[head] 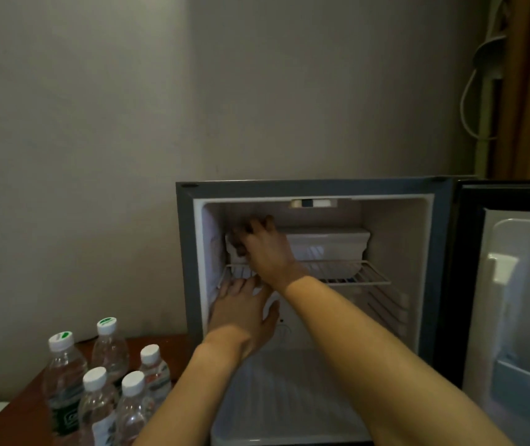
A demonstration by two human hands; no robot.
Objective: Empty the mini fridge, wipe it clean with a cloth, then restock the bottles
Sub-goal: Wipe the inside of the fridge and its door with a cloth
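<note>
Five capped water bottles (103, 378) stand in a cluster on the reddish-brown surface (160, 344), at the near left, just left of the mini fridge (315, 188) and well apart from both hands. A pale flat thing, too cut off to name, lies at the surface's near left corner.

The fridge stands open, its door (514, 284) swung out to the right. Inside, the left hand (241, 313) reaches in low at the left wall, fingers straight and spread, their tips touching the front left edge of the wire shelf (353, 275). Above it the right hand (265, 249) crosses over to the upper left corner, fingers curled round something whitish that may be a cloth; in this dim light I cannot tell for sure. It presses against the left end of the white box-like compartment (331, 243) that sits on the shelf. The fridge floor below holds no bottles.

On the far right a curtain (527, 85) hangs, with a white cord (469, 91) looping beside it.
</note>
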